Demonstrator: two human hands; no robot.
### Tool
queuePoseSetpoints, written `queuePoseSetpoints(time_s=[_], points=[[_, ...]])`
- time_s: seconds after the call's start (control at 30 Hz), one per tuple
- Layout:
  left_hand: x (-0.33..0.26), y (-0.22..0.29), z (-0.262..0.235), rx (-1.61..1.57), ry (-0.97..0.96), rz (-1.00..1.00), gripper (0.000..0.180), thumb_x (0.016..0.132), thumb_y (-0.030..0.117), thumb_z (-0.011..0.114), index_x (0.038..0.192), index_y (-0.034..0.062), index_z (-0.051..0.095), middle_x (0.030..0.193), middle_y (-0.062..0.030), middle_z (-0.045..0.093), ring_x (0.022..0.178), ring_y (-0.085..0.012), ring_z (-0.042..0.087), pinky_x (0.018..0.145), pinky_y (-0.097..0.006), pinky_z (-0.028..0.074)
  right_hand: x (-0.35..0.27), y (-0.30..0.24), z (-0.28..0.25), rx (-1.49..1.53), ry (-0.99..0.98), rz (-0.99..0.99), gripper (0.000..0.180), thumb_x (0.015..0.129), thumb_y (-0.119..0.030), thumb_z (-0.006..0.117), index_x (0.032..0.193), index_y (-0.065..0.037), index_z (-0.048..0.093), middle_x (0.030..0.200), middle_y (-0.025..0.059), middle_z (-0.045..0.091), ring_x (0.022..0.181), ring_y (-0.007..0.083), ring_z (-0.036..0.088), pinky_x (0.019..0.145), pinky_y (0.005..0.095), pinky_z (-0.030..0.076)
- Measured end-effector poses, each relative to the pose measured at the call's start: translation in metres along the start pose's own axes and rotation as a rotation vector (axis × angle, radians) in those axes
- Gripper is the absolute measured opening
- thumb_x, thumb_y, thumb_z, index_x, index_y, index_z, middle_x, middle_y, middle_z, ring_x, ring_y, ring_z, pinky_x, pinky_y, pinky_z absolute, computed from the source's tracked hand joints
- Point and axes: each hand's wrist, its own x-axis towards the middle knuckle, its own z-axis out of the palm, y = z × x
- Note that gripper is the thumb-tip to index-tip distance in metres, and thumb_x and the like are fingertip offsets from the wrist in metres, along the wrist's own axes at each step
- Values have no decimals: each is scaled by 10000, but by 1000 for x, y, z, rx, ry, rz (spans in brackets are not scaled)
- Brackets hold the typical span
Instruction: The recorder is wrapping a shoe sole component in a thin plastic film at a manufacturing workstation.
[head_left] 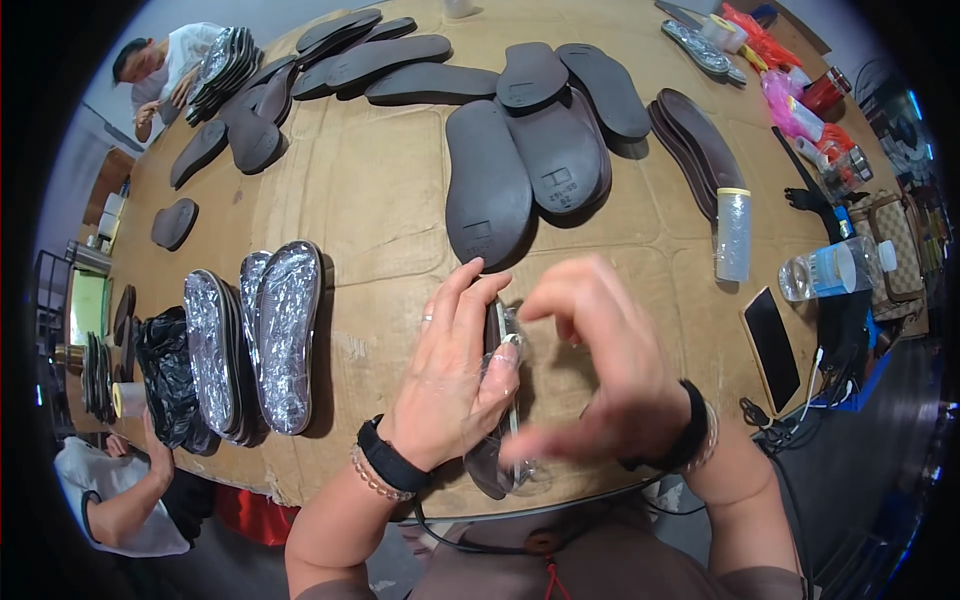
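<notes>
A dark grey shoe sole point(486, 472) with clear plastic film about it stands tilted on its long edge in front of me. My left hand point(448, 372) grips it, fingers laid along the far left side and thumb pressed on the film. Over its right side curves my right hand point(612, 365), blurred by motion, with thumb and fingers spread wide apart. I see nothing held in the right hand. The sole's middle is mostly covered by my left hand. Just beyond my fingertips lies a bare dark sole point(488, 180), beside a small stack of soles point(562, 175).
Film-wrapped soles point(288, 345) lie at left, near a black plastic bag point(170, 375). More bare soles point(390, 65) spread across the far table. At right are a film roll point(733, 235), a plastic bottle point(830, 270) and a phone point(770, 345). Two people point(170, 65) sit leftward.
</notes>
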Motion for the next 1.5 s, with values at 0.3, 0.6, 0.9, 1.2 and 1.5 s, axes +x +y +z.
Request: queuePoseSetpoints(time_s=[0.3, 0.6, 0.9, 1.2, 1.5], points=[[-2, 1, 1, 103, 25, 76, 477, 902, 224, 666, 1325, 10, 607, 1512, -208, 499, 1471, -443, 409, 1184, -535, 385, -11, -8, 26, -118, 100, -241, 388, 736, -126, 863, 1066, -21, 687, 1033, 133, 621, 883, 299, 647, 747, 386, 533], [1, 9, -1, 24, 69, -57, 560, 939, 160, 589, 1456, -12, 464, 1473, -316, 457, 1374, -507, 458, 1178, -539, 377, -5, 5, -8, 661, -14, 370, 108, 886, 14, 680, 878, -16, 576, 1030, 78, 725, 656, -23, 545, 546, 155, 416], [2, 10, -2, -34, 81, -85, 556, 933, 142, 600, 1455, -3, 477, 1478, -312, 457, 1373, -507, 459, 1166, -532, 390, 10, 42, -14, 868, -190, 597, 217, 953, 25, 527, 1169, 22, 546, 881, 71, 687, 507, 76, 590, 428, 213, 454], [1, 9, -2, -10, 56, -53, 575, 923, 155, 620, 1457, -1, 475, 1473, -303, 457, 1357, -501, 472, 1162, -529, 395, 11, 41, -11, 729, -278, 617, 194, 1010, -97, 561, 1028, 13, 719, 819, 1, 657, 608, 32, 563, 529, 214, 441], [1, 9, -1, 8, 29, -19, 621, 879, 190, 663, 1435, -20, 484, 1455, -303, 465, 1330, -501, 489, 1156, -531, 395, 9, 56, -4, 565, -325, 465, 272, 1017, -183, 630, 908, 30, 758, 801, -15, 688, 748, 39, 570, 665, 243, 459]])
